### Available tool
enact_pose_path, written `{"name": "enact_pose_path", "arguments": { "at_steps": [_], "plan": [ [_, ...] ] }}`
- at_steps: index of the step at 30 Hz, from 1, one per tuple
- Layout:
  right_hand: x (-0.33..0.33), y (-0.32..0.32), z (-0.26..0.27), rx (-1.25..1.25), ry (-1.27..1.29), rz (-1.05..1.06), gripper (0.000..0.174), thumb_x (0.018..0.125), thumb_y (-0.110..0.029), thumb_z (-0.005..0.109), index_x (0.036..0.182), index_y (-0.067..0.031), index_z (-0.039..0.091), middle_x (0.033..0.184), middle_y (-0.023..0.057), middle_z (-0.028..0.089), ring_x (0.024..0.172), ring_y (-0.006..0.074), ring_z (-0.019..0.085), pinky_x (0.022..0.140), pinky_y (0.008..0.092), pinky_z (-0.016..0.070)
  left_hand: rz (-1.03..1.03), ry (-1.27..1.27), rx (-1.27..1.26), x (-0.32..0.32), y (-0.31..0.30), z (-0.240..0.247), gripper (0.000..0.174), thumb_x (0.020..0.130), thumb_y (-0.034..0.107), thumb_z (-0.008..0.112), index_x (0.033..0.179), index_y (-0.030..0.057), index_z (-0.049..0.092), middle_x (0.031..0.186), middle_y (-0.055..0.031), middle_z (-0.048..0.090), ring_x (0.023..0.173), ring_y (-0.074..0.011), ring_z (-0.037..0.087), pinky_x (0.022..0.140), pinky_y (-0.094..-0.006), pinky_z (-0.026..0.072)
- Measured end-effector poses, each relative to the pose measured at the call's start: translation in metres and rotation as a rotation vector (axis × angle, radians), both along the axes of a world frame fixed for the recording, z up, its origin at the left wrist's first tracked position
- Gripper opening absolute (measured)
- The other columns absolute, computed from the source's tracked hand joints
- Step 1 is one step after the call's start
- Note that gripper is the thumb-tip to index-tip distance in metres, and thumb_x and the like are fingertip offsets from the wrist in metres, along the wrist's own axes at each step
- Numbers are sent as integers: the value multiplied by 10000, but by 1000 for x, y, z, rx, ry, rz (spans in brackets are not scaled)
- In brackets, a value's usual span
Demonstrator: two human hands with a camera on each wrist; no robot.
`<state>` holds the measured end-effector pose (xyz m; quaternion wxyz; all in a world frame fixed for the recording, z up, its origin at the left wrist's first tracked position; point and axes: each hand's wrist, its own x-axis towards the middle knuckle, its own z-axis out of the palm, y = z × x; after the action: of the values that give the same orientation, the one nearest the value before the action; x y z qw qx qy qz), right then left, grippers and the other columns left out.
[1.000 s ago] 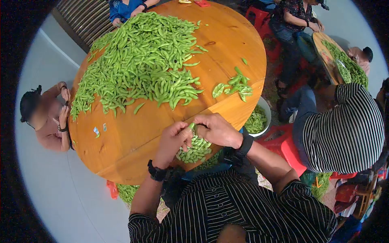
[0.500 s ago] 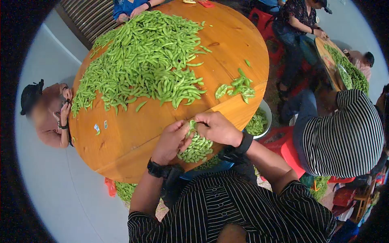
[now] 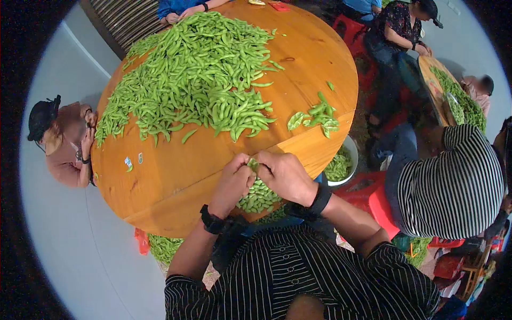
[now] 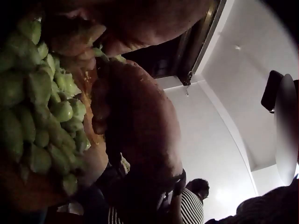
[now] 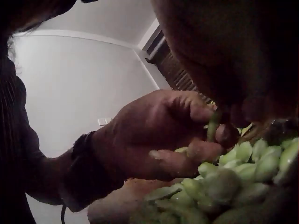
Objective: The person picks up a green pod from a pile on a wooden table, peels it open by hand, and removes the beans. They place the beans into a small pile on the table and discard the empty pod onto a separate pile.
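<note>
Both hands meet over the near edge of the wooden table (image 3: 160,178). The left hand (image 3: 232,182) pinches a green pod (image 3: 253,165) between thumb and fingers; the right hand (image 3: 285,175) grips the same pod from the other side. Right below them lies a heap of shelled green beans (image 3: 257,198), partly hidden by the hands. In the right wrist view, the left hand (image 5: 159,133) has its fingers curled round the pod (image 5: 212,127), just above the beans (image 5: 252,172).
A large pile of pods (image 3: 186,80) covers the table's far left part. Several opened pods (image 3: 321,116) lie at its right edge, beside a white bucket (image 3: 341,162) below. People sit at the left, the far side and the right, near a red stool (image 3: 373,197).
The hands have stayed together over the beans. Their fingers have closed more tightly round the pod, and the right hand's knuckles have turned upward. The head view has shifted slightly.
</note>
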<state>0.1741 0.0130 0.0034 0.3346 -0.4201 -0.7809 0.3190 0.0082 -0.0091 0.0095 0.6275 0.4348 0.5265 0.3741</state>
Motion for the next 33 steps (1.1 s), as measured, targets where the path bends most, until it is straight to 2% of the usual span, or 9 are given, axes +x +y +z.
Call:
{"name": "enact_pose_path", "arguments": {
  "at_steps": [2,9,11,13,16,21,25,27,33],
  "plan": [
    [-1,-3,-3,54,-37,-10,61,813,-60,552,843,-17,583,686,211,570,652,404,585,570,445,470,2,-11,-28,-3,2,-10,139,816,5,405,894,26,519,643,10,463,518,-69,406,458,-226,317],
    [9,4,-9,203,-121,-52,103,811,-136,570,817,-36,548,620,207,574,601,415,591,536,500,475,12,349,334,3,1,-27,113,855,24,455,916,-17,541,696,-97,556,657,-171,543,623,-309,450],
    [22,18,-13,213,-125,-143,117,809,-158,571,810,-40,566,627,212,579,602,413,593,543,506,480,22,397,387,3,-3,-25,123,872,41,471,937,-20,556,715,-119,582,677,-191,577,645,-314,468],
    [37,35,-6,189,-168,-211,117,809,-159,573,810,-43,584,658,220,595,626,406,605,561,504,488,87,464,569,3,-10,-24,144,883,66,484,950,29,606,773,-57,610,669,-180,580,645,-314,484],
    [65,60,-7,233,-316,-341,137,815,-158,568,785,-25,579,689,224,614,653,401,617,587,503,495,-149,637,574,5,-24,3,141,910,100,514,962,30,624,806,-89,635,710,-229,609,679,-342,499],
    [76,64,8,194,-449,-601,165,812,-155,571,875,-9,526,705,228,628,676,408,627,613,509,499,-109,599,524,-8,5,-1,146,892,124,575,989,31,634,845,-124,643,787,-282,621,743,-369,495],
    [46,41,8,42,-408,-364,165,823,-94,536,969,-16,530,736,237,618,718,439,611,628,518,482,19,869,710,-24,58,-16,193,845,102,625,1019,23,600,931,-167,620,856,-330,614,766,-392,483],
    [30,34,-3,58,-257,-160,177,804,-111,571,971,-54,552,808,203,634,767,405,620,667,483,489,-28,939,728,-27,72,-16,208,824,92,639,1014,23,589,945,-175,602,857,-345,608,749,-404,483],
    [4,45,-7,68,-305,-7,227,799,-122,587,1020,-68,591,813,212,638,769,395,626,669,478,496,-110,1085,710,-26,76,-15,189,786,80,660,950,39,575,950,-188,560,831,-377,592,698,-445,482]
  ]
}}
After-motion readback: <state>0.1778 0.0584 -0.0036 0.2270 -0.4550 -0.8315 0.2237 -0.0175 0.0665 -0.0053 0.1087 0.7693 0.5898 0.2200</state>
